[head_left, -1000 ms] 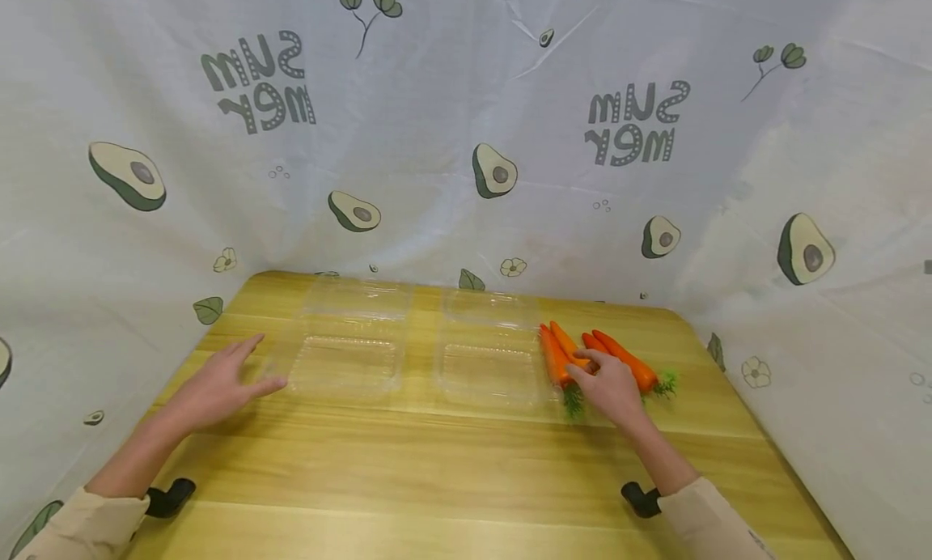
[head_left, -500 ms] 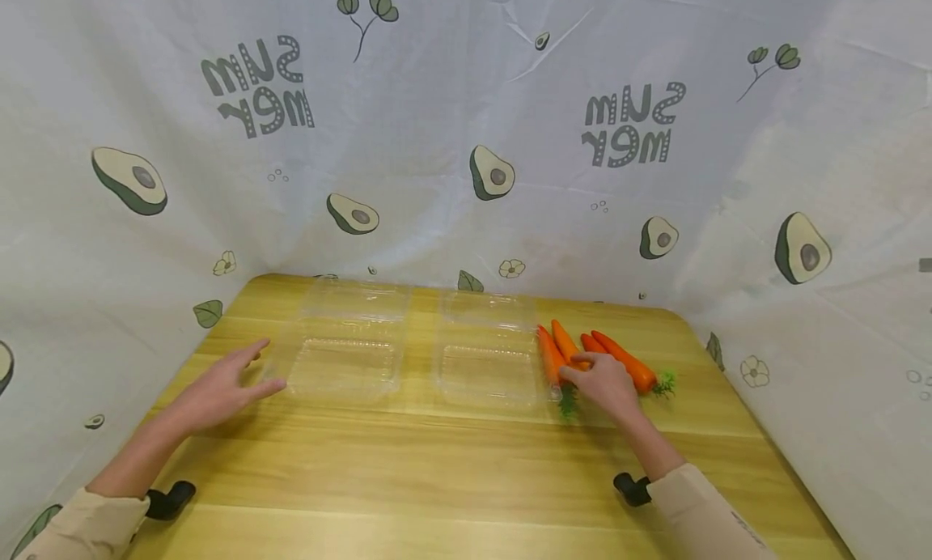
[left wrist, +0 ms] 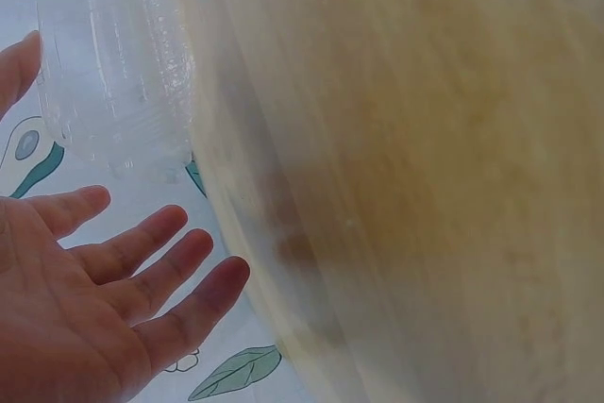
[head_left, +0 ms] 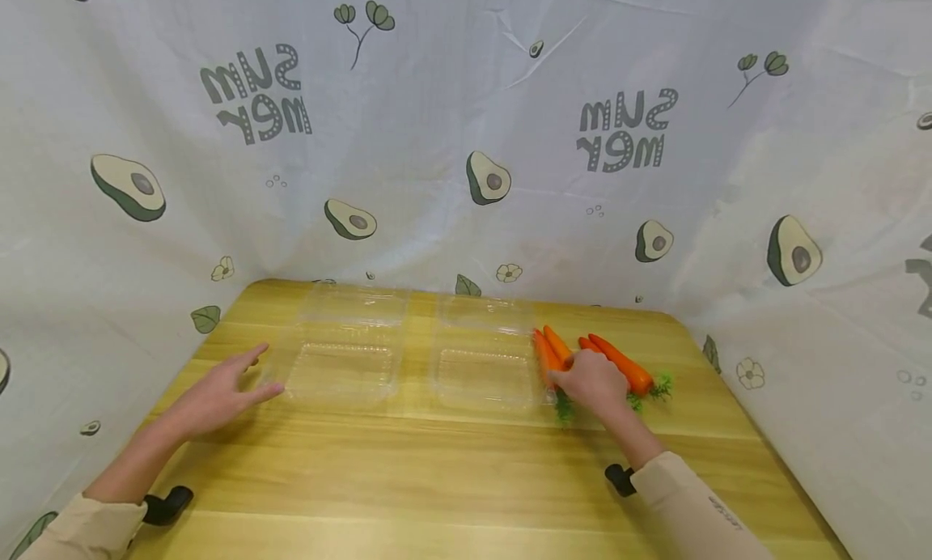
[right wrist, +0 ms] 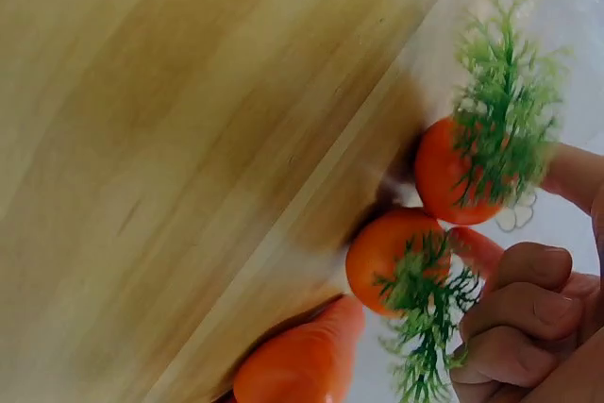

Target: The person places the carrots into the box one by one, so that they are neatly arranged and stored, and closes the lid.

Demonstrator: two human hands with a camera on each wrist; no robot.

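"So, which step are we at?"

"Picking up, we judge. Our right hand (head_left: 595, 382) is narrow, thumb and forefinger in a pinch about the left carrot (head_left: 544, 358), its other fingers curled in."

"Do we have it firmly?"

"That we cannot tell. Its greens (right wrist: 510, 92) cover part of the contact, and the carrot looks to be lying on the table (head_left: 408, 479)."

"What crowds us there?"

"The second carrot (right wrist: 377, 257), touching the one we hold; one of our fingertips shows at the notch between them. Two more carrots (head_left: 624, 366) lie just beyond our right hand and to its right."

"And our left hand (head_left: 218, 394)?"

"Wide, fingers spread, holding nothing. It hangs just left of the left box (head_left: 345, 346); whether our thumb touches that rim, we cannot tell. The right box (head_left: 484, 354) sits between our hands, nearer the right one and just left of the carrots."

"Then what does our next move call for?"

"A sure pinch, we think, then a straight lift, slow at the start. The greens hang close together, so they could snag and drag the neighbour along. Our left hand has no part in that, as we read it."
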